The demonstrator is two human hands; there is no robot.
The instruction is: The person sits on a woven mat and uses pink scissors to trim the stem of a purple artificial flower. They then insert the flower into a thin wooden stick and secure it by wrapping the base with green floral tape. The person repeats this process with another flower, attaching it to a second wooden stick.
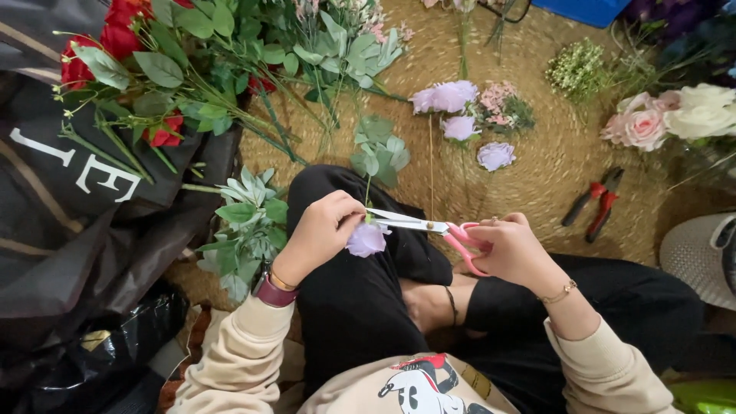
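My left hand [322, 230] holds a pale lilac flower [367, 239] by its short stem, bloom hanging down over my black-trousered knee. My right hand [512, 249] grips pink-handled scissors [437, 228], their silver blades pointing left and meeting the stem just above the bloom. A green stem with leaves [377, 153] rises from the flower toward the mat. I sit cross-legged in a cream sweatshirt.
A round woven mat [552, 153] bears cut lilac blooms [448, 98], small pink flowers, pale roses [667, 115] and red-handled pruners [594, 203]. Red roses and greenery [153, 77] lie left on dark bags. A white cap [701, 257] sits at right.
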